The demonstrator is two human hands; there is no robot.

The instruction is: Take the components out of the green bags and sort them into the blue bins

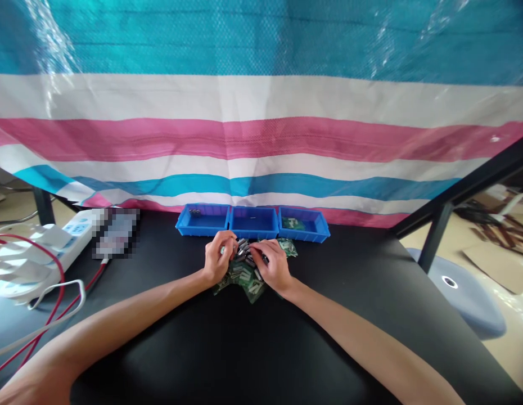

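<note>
A loose heap of small green circuit-board pieces lies on the black desk, just in front of a row of trays, with bright metal parts piled on top. The left hand and the right hand curl over the heap from either side, close together with their fingertips almost meeting; the fingers hide whether either is clamped on a piece, so I cannot tell. Behind them stand three joined blue plastic trays, the left compartment holding a few small dark parts and the right some green pieces. The heap is tangled and nothing pens it in, so tugging one piece could drag others loose and scatter them. A careless wrist could also knock the trays or drop a part into the wrong compartment. Off to the left, a white power strip and a red cable lie where stray parts could get lost.
</note>
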